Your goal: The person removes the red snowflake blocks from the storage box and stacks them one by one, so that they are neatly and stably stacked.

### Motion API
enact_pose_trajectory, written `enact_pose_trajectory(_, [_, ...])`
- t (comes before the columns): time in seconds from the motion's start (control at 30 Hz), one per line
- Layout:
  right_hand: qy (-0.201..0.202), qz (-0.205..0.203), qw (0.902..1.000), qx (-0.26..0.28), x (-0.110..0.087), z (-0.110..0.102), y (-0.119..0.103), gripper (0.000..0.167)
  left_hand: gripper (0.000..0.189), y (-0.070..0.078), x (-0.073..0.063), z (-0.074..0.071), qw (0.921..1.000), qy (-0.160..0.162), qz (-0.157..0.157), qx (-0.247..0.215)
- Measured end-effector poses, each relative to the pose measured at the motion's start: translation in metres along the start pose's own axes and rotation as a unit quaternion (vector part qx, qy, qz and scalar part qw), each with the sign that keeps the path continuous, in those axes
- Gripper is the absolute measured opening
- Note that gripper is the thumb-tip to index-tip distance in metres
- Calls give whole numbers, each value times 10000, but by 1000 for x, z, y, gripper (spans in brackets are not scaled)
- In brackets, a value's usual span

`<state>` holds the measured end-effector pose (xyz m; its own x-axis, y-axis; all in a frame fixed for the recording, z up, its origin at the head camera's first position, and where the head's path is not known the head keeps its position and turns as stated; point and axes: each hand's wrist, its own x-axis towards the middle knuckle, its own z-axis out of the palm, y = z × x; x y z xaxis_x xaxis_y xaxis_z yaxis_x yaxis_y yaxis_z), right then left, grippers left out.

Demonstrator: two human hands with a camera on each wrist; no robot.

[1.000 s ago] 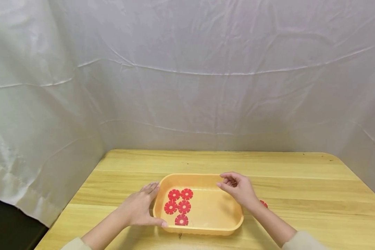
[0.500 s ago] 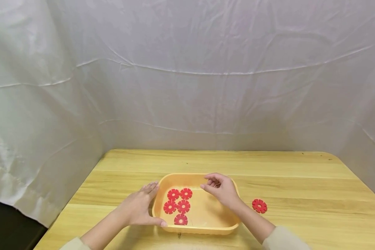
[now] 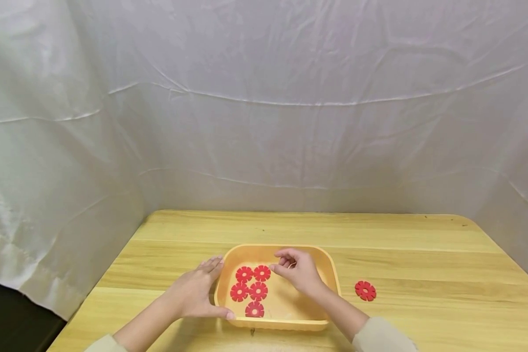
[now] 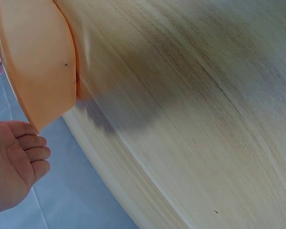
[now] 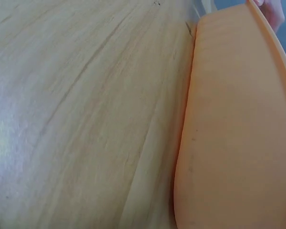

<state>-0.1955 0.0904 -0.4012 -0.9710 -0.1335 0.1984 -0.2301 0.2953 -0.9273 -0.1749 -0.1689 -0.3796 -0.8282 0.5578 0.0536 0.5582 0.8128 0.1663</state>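
Right fingertips just beside the nearest red flower

The right hand reaches over the tray, its fingers loosely bent, thumb and forefinger apart with nothing seen between the tips. Just left of those tips lies the nearest flower, flat on the tray floor; whether thumb and flower touch, I cannot tell. It is round, so it has no long axis.

Past it, to the left and toward the person, sit four more flowers in a loose cluster. The orange tray surrounds them all, its long axis running left to right under the right hand. At its left end, the left hand grips the rim, fingers at the far corner and thumb at the near one.

On the other side of the right hand, outside the tray, a loose flower lies on the wooden table, far closer to the right hand than the left. A pale curtain hangs behind.
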Motion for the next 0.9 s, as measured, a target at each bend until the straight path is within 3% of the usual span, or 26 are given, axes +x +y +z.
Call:
enact_pose_trajectory(0.23, [-154, -66, 9998, -132, 2, 7, 3, 29, 115, 0, 1, 0, 10000, -46, -41, -23])
enact_pose_trajectory(0.7, [-1204, -110, 9921, -327, -1, 19, 12, 31, 115, 0, 0, 1, 9999, 88, -43, -78])
enact_pose_trajectory(0.9, [-1460, -116, 9875, -581, -1, 22, 15, 26, 114, 0, -1, 1, 9999, 84, -69, -68])
